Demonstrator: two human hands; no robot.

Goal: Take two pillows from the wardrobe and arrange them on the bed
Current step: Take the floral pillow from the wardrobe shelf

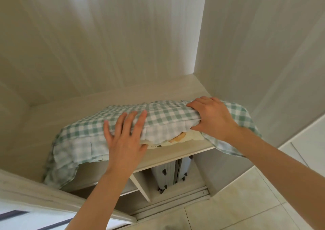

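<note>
A pillow in a green-and-white checked cover (163, 114) lies on a pale wooden wardrobe shelf (175, 156), its cover edges hanging over the front. Under it peeks a cream, yellow-patterned second pillow or cloth (182, 137); I cannot tell which. My right hand (212, 117) grips the checked pillow's right front edge, fingers over the top and thumb beneath. My left hand (125, 134) rests flat against the pillow's front, fingers spread, holding nothing.
The wardrobe's back wall (114, 41) and right side panel (255, 54) enclose the shelf. Below it stand a white suitcase (169, 175) and a vertical divider (140, 185). A sliding-door track (184, 197) borders the tiled floor (237, 207). A door frame (35, 194) is at lower left.
</note>
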